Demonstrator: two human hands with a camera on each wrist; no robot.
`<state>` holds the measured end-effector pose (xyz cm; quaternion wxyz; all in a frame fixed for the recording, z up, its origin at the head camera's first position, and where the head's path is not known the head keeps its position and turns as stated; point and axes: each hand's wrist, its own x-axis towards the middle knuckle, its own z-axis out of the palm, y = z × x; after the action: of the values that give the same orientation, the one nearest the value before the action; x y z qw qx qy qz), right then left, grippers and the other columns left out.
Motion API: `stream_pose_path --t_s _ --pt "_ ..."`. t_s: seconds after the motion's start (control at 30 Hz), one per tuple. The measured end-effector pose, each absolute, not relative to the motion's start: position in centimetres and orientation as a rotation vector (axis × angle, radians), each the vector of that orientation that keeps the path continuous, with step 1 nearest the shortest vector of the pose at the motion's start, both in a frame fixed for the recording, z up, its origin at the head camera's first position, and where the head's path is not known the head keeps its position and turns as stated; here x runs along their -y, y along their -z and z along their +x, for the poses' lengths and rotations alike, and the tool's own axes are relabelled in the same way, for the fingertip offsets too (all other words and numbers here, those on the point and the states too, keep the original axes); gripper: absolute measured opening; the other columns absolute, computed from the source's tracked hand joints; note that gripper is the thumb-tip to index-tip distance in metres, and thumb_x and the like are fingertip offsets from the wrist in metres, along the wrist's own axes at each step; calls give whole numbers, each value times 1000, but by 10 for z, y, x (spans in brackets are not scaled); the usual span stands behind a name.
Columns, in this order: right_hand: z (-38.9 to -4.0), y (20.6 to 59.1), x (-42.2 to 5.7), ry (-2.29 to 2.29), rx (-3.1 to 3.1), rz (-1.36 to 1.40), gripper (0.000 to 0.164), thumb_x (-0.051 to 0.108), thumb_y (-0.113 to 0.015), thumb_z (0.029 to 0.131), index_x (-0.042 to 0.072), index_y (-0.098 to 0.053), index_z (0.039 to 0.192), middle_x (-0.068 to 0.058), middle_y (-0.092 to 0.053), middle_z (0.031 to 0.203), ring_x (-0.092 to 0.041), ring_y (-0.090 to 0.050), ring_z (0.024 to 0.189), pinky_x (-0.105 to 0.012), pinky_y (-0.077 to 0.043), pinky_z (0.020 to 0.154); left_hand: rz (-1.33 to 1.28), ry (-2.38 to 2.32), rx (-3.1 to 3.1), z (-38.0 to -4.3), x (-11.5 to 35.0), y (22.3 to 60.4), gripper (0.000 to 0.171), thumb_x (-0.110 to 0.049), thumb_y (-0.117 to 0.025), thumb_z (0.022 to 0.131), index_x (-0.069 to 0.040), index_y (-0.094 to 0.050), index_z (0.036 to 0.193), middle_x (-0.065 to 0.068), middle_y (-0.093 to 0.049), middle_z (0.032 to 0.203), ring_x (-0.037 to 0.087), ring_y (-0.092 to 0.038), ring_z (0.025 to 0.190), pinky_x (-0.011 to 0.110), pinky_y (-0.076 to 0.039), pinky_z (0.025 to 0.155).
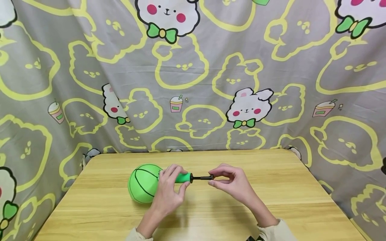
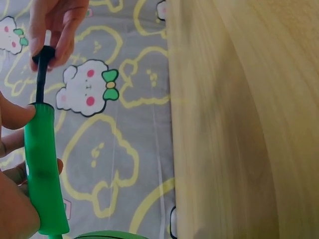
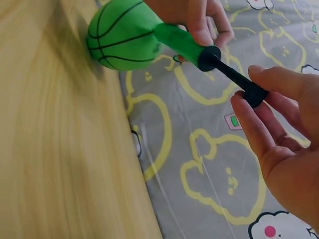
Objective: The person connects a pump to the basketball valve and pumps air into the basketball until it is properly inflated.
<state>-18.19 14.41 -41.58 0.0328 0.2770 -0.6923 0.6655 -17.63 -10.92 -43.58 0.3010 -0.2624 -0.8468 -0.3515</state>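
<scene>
A green ball (image 1: 143, 184) with black basketball lines is at the left of the table, partly behind my left hand (image 1: 169, 189). That hand grips the green barrel of a small hand pump (image 2: 42, 164), whose far end points at the ball. In the right wrist view the barrel meets the ball (image 3: 122, 37), which looks a little dented there. My right hand (image 1: 232, 184) pinches the black handle (image 3: 255, 94) at the pump's other end between thumb and fingers. A length of black rod (image 1: 201, 178) shows between barrel and handle.
The light wood table (image 1: 211, 214) lies under both hands. Behind it and at its sides hangs a grey curtain (image 1: 193, 127) printed with cartoon animals. A small dark object (image 1: 254, 238) shows at the bottom edge by the right sleeve.
</scene>
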Motion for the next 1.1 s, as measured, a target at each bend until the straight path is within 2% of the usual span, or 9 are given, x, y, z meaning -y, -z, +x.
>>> stream_pose_path --t_s 0.13,0.37,0.63,0.93,1.1 --pt "-183 414 -153 -2027 2140 843 25 -3 -81 83 2 -76 107 -24 -67 105 -28 -71 100 -41 -59 80 -687 947 2235 -178 111 435 27 -12 -78 81 -14 -66 105 -1 -63 107 17 -60 104 47 -38 94" --pt "-186 407 -169 -1963 2178 834 24 0 -81 85 3 -75 108 -22 -68 107 -30 -72 100 -41 -60 79 -673 937 2205 -181 117 434 28 -9 -79 80 -12 -66 104 -1 -63 106 19 -60 104 47 -38 92" --pt "-187 402 -183 -1856 2302 794 22 7 -82 86 9 -76 108 -9 -72 108 -26 -72 102 -37 -60 76 -692 898 2182 -184 119 436 25 -12 -77 81 -13 -66 104 -2 -63 105 19 -61 103 47 -39 88" --pt "-187 401 -185 -1847 2312 817 23 5 -80 87 9 -76 109 -16 -70 108 -25 -72 102 -35 -60 76 -680 870 2219 -181 116 436 25 -17 -73 82 -14 -65 106 -1 -63 107 20 -60 104 46 -38 90" --pt "-187 403 -180 -1848 2299 791 22 6 -82 86 10 -77 107 -15 -71 105 -26 -72 101 -33 -59 75 -670 848 2220 -180 114 436 25 -17 -70 80 -15 -64 105 -2 -61 106 20 -59 102 45 -36 90"
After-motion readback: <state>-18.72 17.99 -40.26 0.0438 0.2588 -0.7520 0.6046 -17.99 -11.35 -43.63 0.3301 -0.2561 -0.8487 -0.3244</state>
